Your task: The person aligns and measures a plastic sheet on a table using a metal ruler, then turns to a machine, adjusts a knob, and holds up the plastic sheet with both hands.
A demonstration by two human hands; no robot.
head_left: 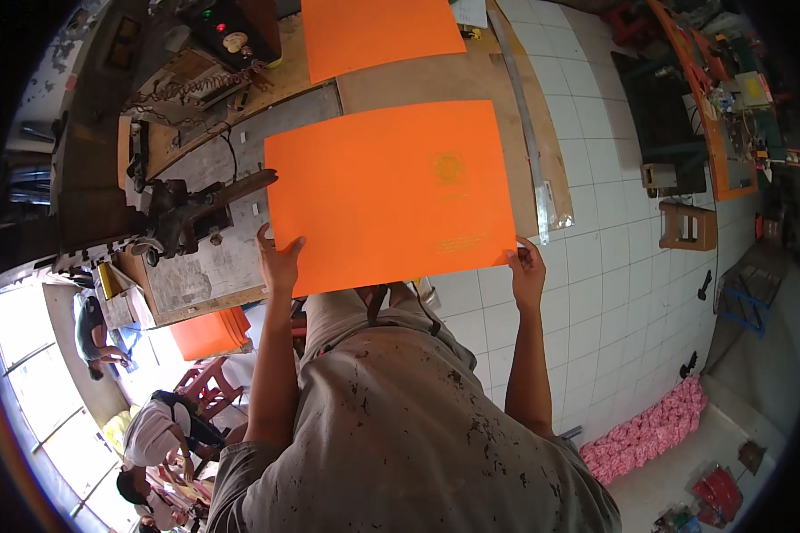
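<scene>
Both of my hands hold up a large orange sheet [373, 186] with a small gold emblem and fine gold lines on its right part. My left hand [281, 258] pinches its lower left corner, thumb on the front face. At the lower right corner my right hand [526, 266] grips the edge between thumb and fingers. Another orange sheet [382, 35] lies farther off on the wooden worktable [400, 89]. Close to the held sheet's left edge, a dark metal lever [244, 186] belonging to a machine [173, 213] sticks out.
A grey plate [196, 195] covers the table's left side. Along the right side runs a metal strip [520, 98]. Orange sheets [209, 333] are stacked at lower left, near other people [164, 426]. A brown stool [687, 226] and a pink bundle [644, 431] are on the tiled floor [596, 293].
</scene>
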